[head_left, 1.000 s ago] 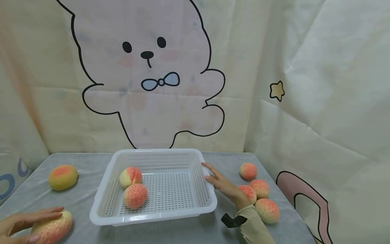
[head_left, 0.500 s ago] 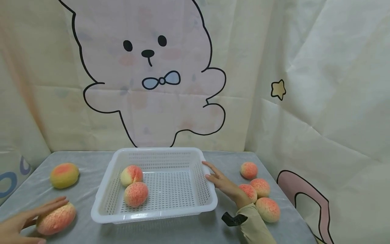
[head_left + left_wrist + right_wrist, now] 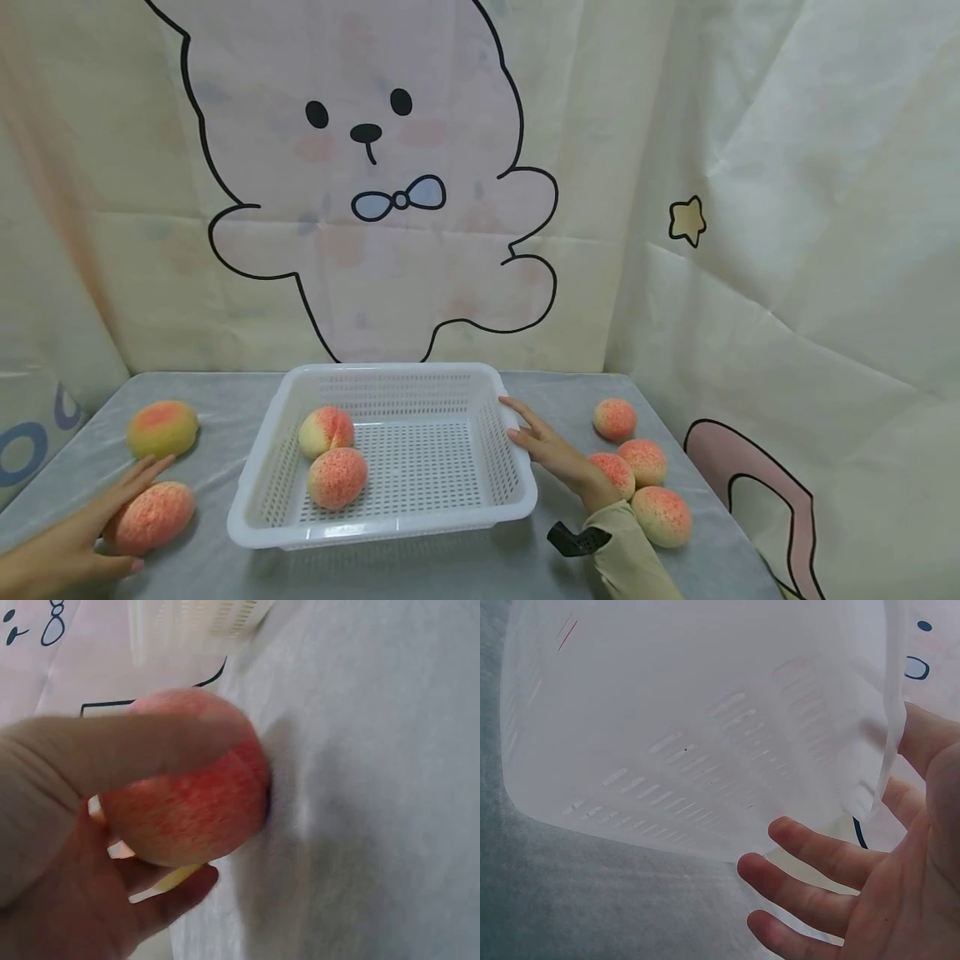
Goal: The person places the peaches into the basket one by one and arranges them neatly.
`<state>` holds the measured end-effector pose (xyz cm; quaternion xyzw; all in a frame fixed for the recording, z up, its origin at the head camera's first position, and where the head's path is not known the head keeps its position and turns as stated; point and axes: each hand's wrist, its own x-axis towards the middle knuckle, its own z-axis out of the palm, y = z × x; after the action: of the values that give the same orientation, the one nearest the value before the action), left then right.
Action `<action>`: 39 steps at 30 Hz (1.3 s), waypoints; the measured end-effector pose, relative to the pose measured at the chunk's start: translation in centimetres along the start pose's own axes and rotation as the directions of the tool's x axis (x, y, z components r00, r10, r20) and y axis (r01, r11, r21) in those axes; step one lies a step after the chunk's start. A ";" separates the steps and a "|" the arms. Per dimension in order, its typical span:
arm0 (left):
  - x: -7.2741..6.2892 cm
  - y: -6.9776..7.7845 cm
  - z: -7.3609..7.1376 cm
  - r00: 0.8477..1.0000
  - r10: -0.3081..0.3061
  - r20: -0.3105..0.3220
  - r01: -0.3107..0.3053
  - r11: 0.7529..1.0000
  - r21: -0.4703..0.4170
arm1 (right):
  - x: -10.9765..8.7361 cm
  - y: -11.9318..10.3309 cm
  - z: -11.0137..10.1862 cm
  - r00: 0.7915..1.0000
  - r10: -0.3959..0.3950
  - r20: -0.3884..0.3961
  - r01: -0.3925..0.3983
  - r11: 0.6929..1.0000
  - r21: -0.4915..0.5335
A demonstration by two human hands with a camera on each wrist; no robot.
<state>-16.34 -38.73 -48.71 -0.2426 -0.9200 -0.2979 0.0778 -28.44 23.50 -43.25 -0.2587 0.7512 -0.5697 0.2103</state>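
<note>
Near the table's front left, my left hand (image 3: 71,542) spans a pink-red peach (image 3: 156,518), its fingers on the far side and the thumb on the near side. In the left wrist view the thumb lies across this peach (image 3: 202,795) and other fingers curl behind it. My right hand (image 3: 558,458) holds the right rim of a white slotted plastic basket (image 3: 382,527). Seen from the right wrist, the thumb and a finger are at the basket's rim (image 3: 891,712), while other fingers (image 3: 802,896) spread beneath. Two peaches (image 3: 326,432) lie together in the basket's left part.
A yellow-green fruit with an orange top (image 3: 162,427) sits behind the left hand. Several peaches (image 3: 661,517) are grouped to the right of the right forearm on the grey cloth-covered table (image 3: 360,575). A printed curtain (image 3: 420,275) hangs behind the table.
My left hand and the peach have shifted forward and to the right, closer to the basket. The right hand stays on the basket rim.
</note>
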 end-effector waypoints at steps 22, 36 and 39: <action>2.8 3.2 -3.1 0.976 -0.133 -0.174 0.116 0.988 -0.103 | -0.2 -0.1 0.0 1.000 0.009 -0.011 -0.009 1.000 -0.004; 5.7 5.6 -4.9 0.990 -0.100 -0.095 0.074 0.967 -0.243 | 0.0 0.0 0.0 0.999 0.029 -0.029 -0.030 0.999 -0.029; 6.7 6.6 -5.1 0.993 -0.098 -0.071 0.079 0.969 -0.234 | -0.1 0.0 0.0 0.998 0.045 -0.040 -0.047 0.998 -0.040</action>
<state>-18.88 -34.38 -39.32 -0.1965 -0.8851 -0.4154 0.0733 -28.38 23.53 -43.21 -0.2345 0.7724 -0.5541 0.2036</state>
